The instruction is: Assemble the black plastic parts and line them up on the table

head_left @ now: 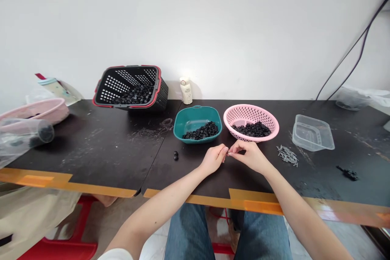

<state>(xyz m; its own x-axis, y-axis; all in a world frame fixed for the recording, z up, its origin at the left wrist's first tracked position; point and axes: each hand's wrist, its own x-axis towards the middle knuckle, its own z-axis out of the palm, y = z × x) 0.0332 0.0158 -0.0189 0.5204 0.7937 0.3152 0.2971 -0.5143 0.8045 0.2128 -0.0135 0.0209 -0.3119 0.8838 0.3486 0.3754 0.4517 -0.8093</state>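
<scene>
My left hand and my right hand meet at the table's middle, fingertips pinching a small dark part that is mostly hidden by the fingers. Just behind my hands, a teal bowl holds a heap of small black rings, and a pink perforated basket holds a similar heap. Two small black pieces lie on the tabletop left of my left hand. To the right of my right hand lies a bunch of thin grey rods.
A black table with orange-taped edges runs across the view. A tilted black-and-red basket of black parts stands behind, beside a white bottle. A clear plastic tub and a black piece lie right; a pink tub and clear bag lie left.
</scene>
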